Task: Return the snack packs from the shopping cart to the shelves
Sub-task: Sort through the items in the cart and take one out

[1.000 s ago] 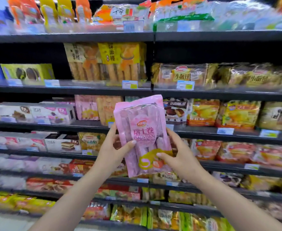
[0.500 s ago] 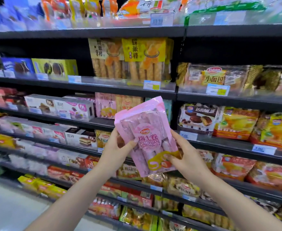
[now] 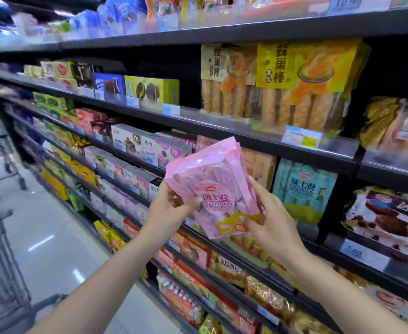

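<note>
In front of the dark shelves, both hands grip one pink snack pack — left hand pinching its left edge, right hand its lower right corner.

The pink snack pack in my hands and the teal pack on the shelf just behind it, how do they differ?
The pink snack pack is off the shelf, gripped by the left hand and right hand; the teal pack stands on the shelf. The pink snack pack tilts left, while the teal pack stands upright. Colours differ: pink against teal with a yellow-green base. Both carry the same red oval logo and similar large lettering.
</note>
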Motion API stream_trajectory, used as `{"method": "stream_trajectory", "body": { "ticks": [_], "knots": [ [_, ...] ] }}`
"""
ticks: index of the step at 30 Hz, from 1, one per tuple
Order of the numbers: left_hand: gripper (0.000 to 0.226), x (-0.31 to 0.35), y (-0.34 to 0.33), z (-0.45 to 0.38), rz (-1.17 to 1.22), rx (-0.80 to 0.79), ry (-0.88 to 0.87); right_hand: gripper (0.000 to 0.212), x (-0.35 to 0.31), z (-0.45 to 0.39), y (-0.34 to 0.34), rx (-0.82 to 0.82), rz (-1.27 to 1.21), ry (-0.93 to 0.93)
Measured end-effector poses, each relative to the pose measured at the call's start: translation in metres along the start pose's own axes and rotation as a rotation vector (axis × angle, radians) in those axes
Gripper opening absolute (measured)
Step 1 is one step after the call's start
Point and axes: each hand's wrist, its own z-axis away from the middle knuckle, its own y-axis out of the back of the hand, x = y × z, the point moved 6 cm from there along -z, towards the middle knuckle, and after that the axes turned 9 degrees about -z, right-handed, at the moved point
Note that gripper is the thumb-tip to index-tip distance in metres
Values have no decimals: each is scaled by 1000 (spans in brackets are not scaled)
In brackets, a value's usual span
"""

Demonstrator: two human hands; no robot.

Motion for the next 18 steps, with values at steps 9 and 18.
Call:
{"method": "stream_trajectory", "body": {
  "ticks": [9,18],
  "knots": [
    [65,-33,41,-100,25,3,-114,86,12,-88,-56,124,22,51],
    [59,-62,70,-203,111,-94,-157,71,20,-157,-111,272,-4,18]
  ]
}}
